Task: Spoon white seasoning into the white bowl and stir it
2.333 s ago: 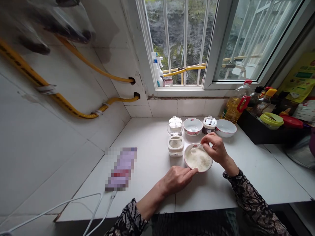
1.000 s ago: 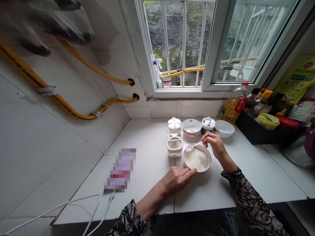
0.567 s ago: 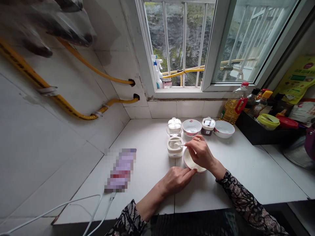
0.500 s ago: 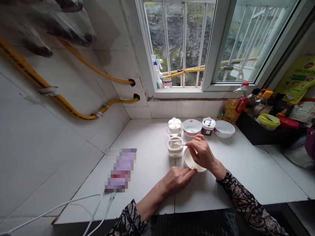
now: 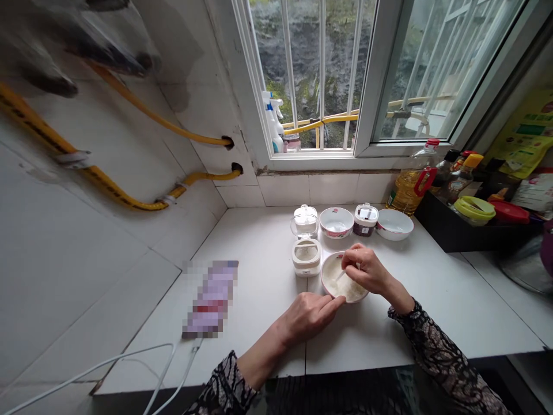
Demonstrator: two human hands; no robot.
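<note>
My right hand (image 5: pixel 367 270) pinches a small white spoon (image 5: pixel 340 275), its end down in the pale, grainy powder of a bowl (image 5: pixel 324 285). At the bowl's near rim, my left hand (image 5: pixel 309 316) grips with thumb and fingers; part of this grip is hidden. An uncovered jar (image 5: pixel 306 270) of pale powder stands just left of the bowl, its clear lid (image 5: pixel 297 226) tipped up at the back. Neither hand touches the jar.
Behind are a white lidded jar (image 5: pixel 306 214), a flowered bowl (image 5: pixel 337 229), a dark-filled jar (image 5: pixel 365 226) and another white bowl (image 5: pixel 394 231). An oil bottle (image 5: pixel 408 187) and a black seasoning box (image 5: pixel 436 225) stand right. A blurred-out purple object (image 5: pixel 211 300) with a cable lies left.
My right hand has moved the spoon from the uncovered jar, right and down into the powder in the bowl. My left hand stays at the bowl's rim.
</note>
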